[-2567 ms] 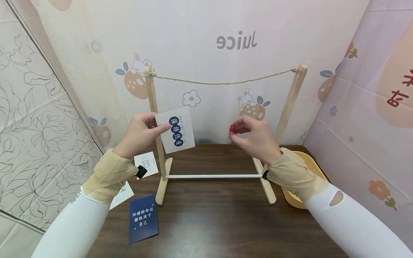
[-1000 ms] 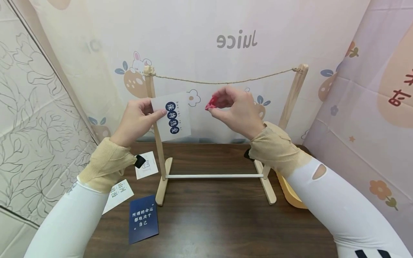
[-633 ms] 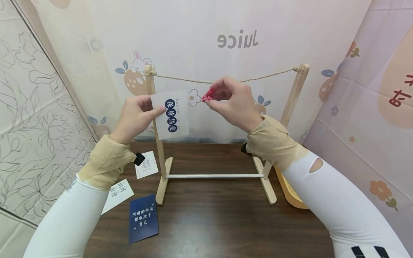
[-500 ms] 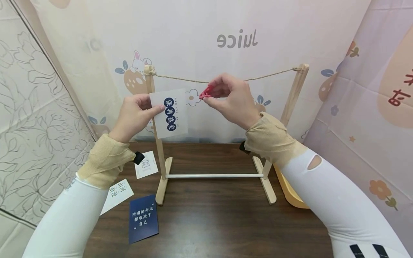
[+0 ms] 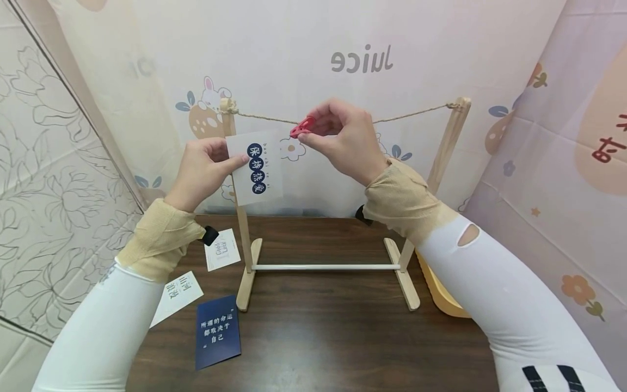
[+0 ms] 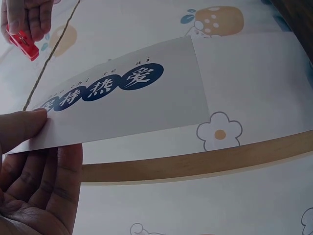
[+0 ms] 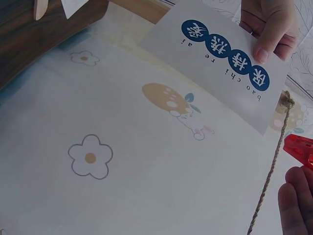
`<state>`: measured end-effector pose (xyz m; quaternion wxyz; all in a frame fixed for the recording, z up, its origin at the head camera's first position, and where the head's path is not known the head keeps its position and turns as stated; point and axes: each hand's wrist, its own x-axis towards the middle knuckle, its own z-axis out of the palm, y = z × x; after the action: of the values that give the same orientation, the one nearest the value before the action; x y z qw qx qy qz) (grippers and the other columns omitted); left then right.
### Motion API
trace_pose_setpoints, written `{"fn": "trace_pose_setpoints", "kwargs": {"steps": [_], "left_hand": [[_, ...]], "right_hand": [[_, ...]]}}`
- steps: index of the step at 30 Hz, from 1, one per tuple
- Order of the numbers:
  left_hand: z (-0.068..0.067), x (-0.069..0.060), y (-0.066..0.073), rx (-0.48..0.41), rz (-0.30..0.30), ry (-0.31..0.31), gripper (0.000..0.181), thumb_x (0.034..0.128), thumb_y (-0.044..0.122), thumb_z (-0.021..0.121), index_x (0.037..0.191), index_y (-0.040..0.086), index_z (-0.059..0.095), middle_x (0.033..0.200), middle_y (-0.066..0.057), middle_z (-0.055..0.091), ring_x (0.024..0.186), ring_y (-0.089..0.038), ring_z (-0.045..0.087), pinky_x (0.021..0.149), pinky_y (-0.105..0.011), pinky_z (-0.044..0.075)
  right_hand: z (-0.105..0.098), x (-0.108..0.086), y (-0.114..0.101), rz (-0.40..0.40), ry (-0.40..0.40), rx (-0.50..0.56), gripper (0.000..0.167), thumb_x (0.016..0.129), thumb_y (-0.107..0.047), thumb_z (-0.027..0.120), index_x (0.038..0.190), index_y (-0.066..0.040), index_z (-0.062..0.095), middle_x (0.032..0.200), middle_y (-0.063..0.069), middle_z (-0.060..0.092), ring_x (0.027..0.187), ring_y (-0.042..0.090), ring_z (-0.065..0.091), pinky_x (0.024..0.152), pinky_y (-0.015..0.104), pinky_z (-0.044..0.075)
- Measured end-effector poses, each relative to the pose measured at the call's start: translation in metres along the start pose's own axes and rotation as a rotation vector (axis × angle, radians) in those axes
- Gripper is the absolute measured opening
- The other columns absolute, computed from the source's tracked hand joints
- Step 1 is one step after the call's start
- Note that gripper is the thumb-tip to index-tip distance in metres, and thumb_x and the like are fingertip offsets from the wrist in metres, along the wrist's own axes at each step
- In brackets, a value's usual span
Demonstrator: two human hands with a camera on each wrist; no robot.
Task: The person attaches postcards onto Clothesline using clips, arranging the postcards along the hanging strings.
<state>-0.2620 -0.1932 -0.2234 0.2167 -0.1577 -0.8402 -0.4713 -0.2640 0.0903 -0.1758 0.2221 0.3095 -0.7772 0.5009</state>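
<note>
My left hand (image 5: 203, 169) pinches the left edge of a white card (image 5: 259, 188) between thumb and fingers. Dark blue circles with white characters run down the card, which hangs just below the twine (image 5: 264, 116). A red clothespin (image 5: 301, 128) is pinched in my right hand (image 5: 343, 136), close to the twine and to the right of the card's upper corner. In the left wrist view, the clothespin (image 6: 23, 43) and the card (image 6: 161, 107) are apart. The right wrist view shows the card (image 7: 195, 63) and part of the clothespin (image 7: 299, 149) at its right edge.
The twine joins two wooden posts (image 5: 448, 144), with a white rod (image 5: 325, 267) low between them. On the table (image 5: 313, 337) lie a navy card (image 5: 218, 332) and two white cards, one a "Good Luck" card (image 5: 222, 250). A yellow container (image 5: 441, 291) sits partly behind my right arm.
Both hands have risen toward the twine. My right hand has carried the clothespin left, close to the card; the left hand has shifted slightly left and up with the card.
</note>
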Motion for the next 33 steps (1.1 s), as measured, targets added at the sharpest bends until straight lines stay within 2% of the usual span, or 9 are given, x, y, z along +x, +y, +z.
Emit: {"fn": "trace_pose_setpoints", "kwargs": {"steps": [6, 12, 19, 28, 33], "left_hand": [[-0.001, 0.002, 0.002, 0.028, -0.013, 0.006, 0.027, 0.0981, 0.02, 0.082, 0.114, -0.003, 0.08, 0.108, -0.016, 0.083, 0.08, 0.008, 0.07, 0.076, -0.013, 0.053], [-0.003, 0.003, 0.004, 0.03, -0.029, -0.005, 0.029, 0.0981, 0.021, 0.082, 0.115, -0.002, 0.08, 0.106, -0.012, 0.084, 0.079, 0.007, 0.07, 0.074, -0.015, 0.053], [-0.004, 0.005, 0.007, 0.035, -0.04, -0.019, 0.029, 0.0992, 0.022, 0.081, 0.117, -0.001, 0.08, 0.114, -0.019, 0.082, 0.081, 0.007, 0.071, 0.077, -0.016, 0.053], [-0.004, 0.008, 0.008, 0.029, -0.015, -0.019, 0.029, 0.1002, 0.02, 0.08, 0.116, -0.004, 0.078, 0.114, -0.021, 0.082, 0.08, 0.009, 0.07, 0.077, -0.015, 0.053], [-0.004, 0.009, 0.009, 0.026, -0.024, 0.006, 0.027, 0.0994, 0.02, 0.081, 0.113, -0.003, 0.08, 0.111, -0.019, 0.083, 0.08, 0.008, 0.07, 0.075, -0.015, 0.052]], "right_hand": [[0.002, 0.008, -0.003, -0.011, -0.003, 0.032, 0.017, 0.092, -0.002, 0.086, 0.103, -0.002, 0.072, 0.105, 0.013, 0.084, 0.086, 0.012, 0.077, 0.082, 0.023, 0.06], [0.004, 0.015, -0.008, -0.005, -0.011, 0.016, 0.016, 0.092, -0.001, 0.086, 0.101, -0.001, 0.072, 0.106, 0.015, 0.083, 0.087, 0.013, 0.077, 0.083, 0.022, 0.06], [0.007, 0.024, -0.014, -0.02, -0.01, -0.022, 0.016, 0.092, 0.0, 0.085, 0.1, 0.001, 0.072, 0.107, 0.016, 0.083, 0.087, 0.012, 0.077, 0.084, 0.023, 0.061], [0.013, 0.033, -0.017, -0.032, -0.019, -0.031, 0.014, 0.092, 0.001, 0.085, 0.096, 0.001, 0.071, 0.108, 0.017, 0.083, 0.084, 0.011, 0.077, 0.085, 0.024, 0.062], [0.015, 0.039, -0.019, -0.034, -0.023, -0.056, 0.014, 0.093, -0.002, 0.085, 0.09, -0.002, 0.071, 0.106, 0.017, 0.083, 0.083, 0.012, 0.077, 0.084, 0.023, 0.062]]}}
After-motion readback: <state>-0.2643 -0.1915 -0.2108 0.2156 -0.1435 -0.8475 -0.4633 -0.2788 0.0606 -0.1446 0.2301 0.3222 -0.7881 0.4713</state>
